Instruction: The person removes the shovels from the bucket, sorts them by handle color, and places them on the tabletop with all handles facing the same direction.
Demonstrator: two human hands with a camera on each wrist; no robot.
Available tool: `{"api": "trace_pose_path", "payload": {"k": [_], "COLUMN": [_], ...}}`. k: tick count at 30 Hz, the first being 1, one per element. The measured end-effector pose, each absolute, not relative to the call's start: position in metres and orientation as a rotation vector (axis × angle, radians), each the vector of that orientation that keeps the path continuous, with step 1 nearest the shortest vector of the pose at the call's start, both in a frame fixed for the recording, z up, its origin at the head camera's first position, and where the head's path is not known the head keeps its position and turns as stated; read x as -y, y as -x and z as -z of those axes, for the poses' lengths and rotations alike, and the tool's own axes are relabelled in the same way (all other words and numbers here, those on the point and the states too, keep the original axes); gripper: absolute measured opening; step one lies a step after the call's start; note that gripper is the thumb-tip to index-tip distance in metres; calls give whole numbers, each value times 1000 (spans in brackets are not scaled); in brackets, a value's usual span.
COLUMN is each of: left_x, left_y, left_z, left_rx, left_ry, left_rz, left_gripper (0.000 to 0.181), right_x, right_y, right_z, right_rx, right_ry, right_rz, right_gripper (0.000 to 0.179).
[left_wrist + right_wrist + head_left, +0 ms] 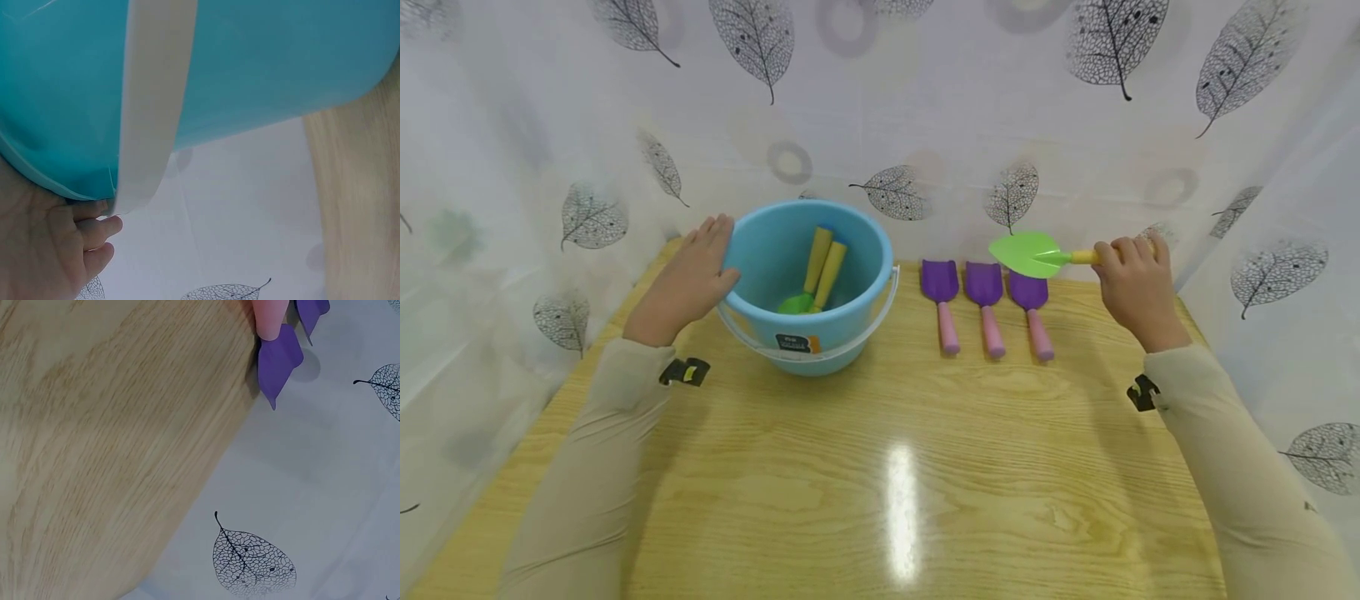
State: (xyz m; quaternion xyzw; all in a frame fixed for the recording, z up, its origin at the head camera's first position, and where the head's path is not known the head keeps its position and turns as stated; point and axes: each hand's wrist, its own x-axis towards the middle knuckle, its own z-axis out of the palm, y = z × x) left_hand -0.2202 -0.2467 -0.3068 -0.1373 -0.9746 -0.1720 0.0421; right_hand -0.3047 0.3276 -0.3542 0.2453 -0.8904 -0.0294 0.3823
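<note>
My left hand (688,279) rests against the left rim of a light blue bucket (752,304), its fingers mostly straight. In the left wrist view, those fingers (97,234) touch the rim beside the white bucket handle (153,94). Inside the bucket lie two yellow-handled toy trowels (829,275); one green blade partly shows. My right hand (1137,292) grips the yellow handle of another toy trowel (1030,253), raised over the table's back right, its green blade pointing left. The right wrist view shows neither that hand nor its trowel.
Three purple toy shovels with pink handles, a left one (946,308), a middle one (987,308) and a right one (1034,321), lie in a row right of the bucket. A leaf-patterned curtain (880,108) hangs behind the wooden table (820,483).
</note>
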Motion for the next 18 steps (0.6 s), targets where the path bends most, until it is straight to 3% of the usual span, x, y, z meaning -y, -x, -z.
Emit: {"api": "trace_pose_path", "payload": {"k": [18], "left_x": [247], "left_y": [221], "left_z": [307], "left_rx": [2991], "left_ry": [412], "left_rz": [532], "left_gripper": [67], "right_x": [-359], "right_y": [301], "right_z": [371], "right_rx": [2375], "right_ry": [-549], "right_rz": [34], "right_gripper": [19]}}
